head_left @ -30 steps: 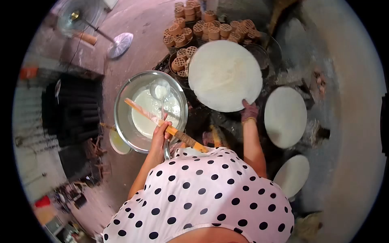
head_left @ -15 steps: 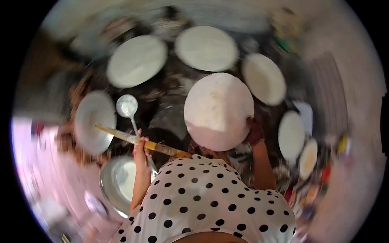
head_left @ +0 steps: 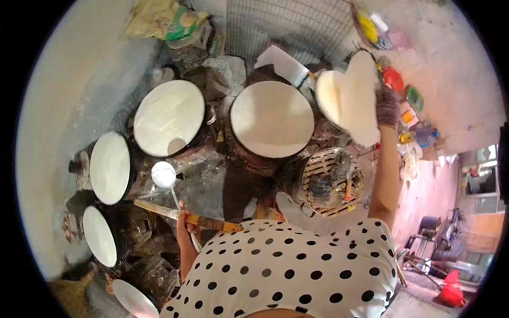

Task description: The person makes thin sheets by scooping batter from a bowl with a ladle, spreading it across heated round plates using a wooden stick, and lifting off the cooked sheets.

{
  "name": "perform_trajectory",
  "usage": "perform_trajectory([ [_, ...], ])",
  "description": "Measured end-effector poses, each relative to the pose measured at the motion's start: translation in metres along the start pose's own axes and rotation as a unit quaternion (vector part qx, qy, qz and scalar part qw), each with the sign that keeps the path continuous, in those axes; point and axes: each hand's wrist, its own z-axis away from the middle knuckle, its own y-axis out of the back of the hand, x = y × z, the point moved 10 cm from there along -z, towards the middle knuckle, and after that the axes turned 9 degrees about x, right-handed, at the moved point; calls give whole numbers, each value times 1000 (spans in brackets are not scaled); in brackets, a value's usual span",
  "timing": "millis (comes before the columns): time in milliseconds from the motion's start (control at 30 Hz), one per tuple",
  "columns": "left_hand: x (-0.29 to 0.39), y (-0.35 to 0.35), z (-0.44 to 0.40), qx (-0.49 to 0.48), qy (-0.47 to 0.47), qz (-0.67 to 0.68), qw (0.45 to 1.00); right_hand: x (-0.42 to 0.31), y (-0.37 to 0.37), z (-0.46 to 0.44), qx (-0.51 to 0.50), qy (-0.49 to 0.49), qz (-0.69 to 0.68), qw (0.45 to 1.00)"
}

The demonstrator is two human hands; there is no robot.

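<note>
My left hand (head_left: 187,225) is closed round the handles of a ladle (head_left: 163,174) and a long flat wooden stick (head_left: 203,220). The ladle's bowl holds something white. My right hand (head_left: 388,107), in a dark glove, grips the edge of a thin pale round sheet (head_left: 361,100), which hangs bent over a round pan (head_left: 327,96) holding a yellowish layer. Left of that pan lies a large round pan with a pale surface (head_left: 272,119). Another pale round pan (head_left: 169,118) sits further left.
More pale round pans (head_left: 110,168) line the left side. A round slatted basket (head_left: 331,183) with a small hammer-like tool stands before my right arm. A white board (head_left: 282,64) leans behind the pans. Bottles and bags (head_left: 423,135) lie at the right.
My view has swung to the right along the pans. The pale sheet in my right hand has moved right and now hangs bent over a pan. My left hand still holds the ladle and stick.
</note>
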Motion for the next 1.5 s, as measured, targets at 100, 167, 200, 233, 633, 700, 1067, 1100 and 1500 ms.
perform_trajectory([
  [100,-24,-85,7,-92,8,26,995,12,-64,3,-64,19,85,994],
  [167,-37,-120,13,-95,14,3,995,-4,-125,13,-103,164,202,960],
  [200,-39,-138,24,-72,-4,-22,997,8,-151,19,-99,174,210,957],
  [233,-40,-150,27,-48,-23,-47,997,18,-179,31,-96,184,218,954],
  [633,-59,-151,18,-15,-12,-1,1000,91,-267,130,-248,47,217,943],
  [700,-59,-154,21,-1,-15,-14,1000,98,-253,136,-221,53,220,949],
  [1067,-80,-128,18,-88,7,-32,996,207,-125,407,-229,87,218,945],
  [1100,-80,-122,20,-90,7,-31,995,196,-115,422,-325,-179,133,919],
  [1500,-42,78,64,40,11,4,999,56,-114,445,-380,-332,207,838],
])
